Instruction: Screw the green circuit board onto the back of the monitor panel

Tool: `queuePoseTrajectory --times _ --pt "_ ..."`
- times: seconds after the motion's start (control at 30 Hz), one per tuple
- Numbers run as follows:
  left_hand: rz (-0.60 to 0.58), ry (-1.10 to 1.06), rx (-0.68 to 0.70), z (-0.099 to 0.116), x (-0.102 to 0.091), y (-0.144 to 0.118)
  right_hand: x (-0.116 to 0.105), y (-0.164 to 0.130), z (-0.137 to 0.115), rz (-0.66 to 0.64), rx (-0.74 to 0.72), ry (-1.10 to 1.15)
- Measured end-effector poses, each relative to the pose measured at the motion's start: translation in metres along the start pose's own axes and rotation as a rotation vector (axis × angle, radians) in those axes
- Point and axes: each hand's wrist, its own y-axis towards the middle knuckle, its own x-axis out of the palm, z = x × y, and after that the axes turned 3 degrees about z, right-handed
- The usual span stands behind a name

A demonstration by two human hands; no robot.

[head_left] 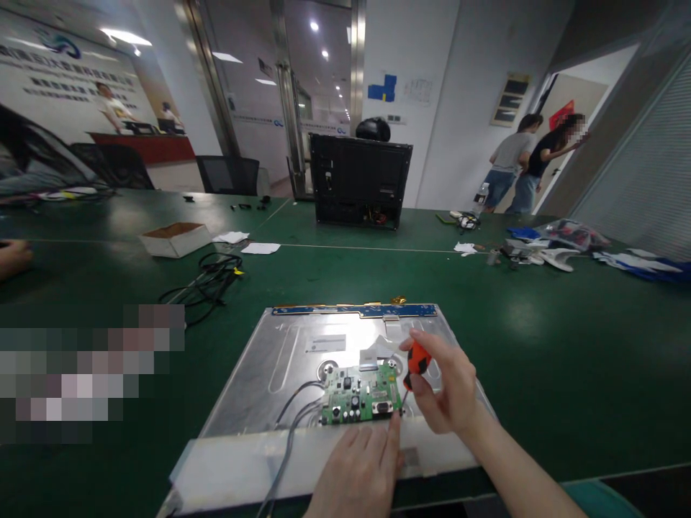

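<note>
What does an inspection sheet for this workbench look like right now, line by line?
Surface: green table, lit from above.
Job's things: metal panel lying flat; green circuit board on it.
Clutter: cardboard box, papers, bags at far right.
Grippers: right hand holds an orange screwdriver at the board's corner; left hand rests flat beside the board.
Cables: grey wires off the board; black cable bundle.
Surroundings: black monitor back, two people by the doorway.
</note>
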Motion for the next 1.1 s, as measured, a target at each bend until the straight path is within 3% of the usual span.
queuePoseTrajectory --times 0.27,0.4,0.63,0.87,1.1 --pt "0.080 0.024 0.003 -0.001 0.006 -0.002 -0.008 0.027 0.007 -0.158 -0.173 0.012" --pt "0.068 0.045 0.012 -0.002 0.007 -0.003 -0.006 0.029 0.016 -0.233 -0.161 0.036" --pt "0.044 0.023 0.001 -0.002 0.005 -0.003 -0.002 0.016 0.015 -0.076 -0.098 0.023" --pt "-0.005 -0.016 -0.021 0.001 0.004 -0.006 0.000 0.010 0.013 -0.107 -0.064 0.195" --pt "-0.015 -0.007 -0.014 0.001 0.002 -0.002 0.001 0.008 0.016 -0.028 -0.035 0.116"
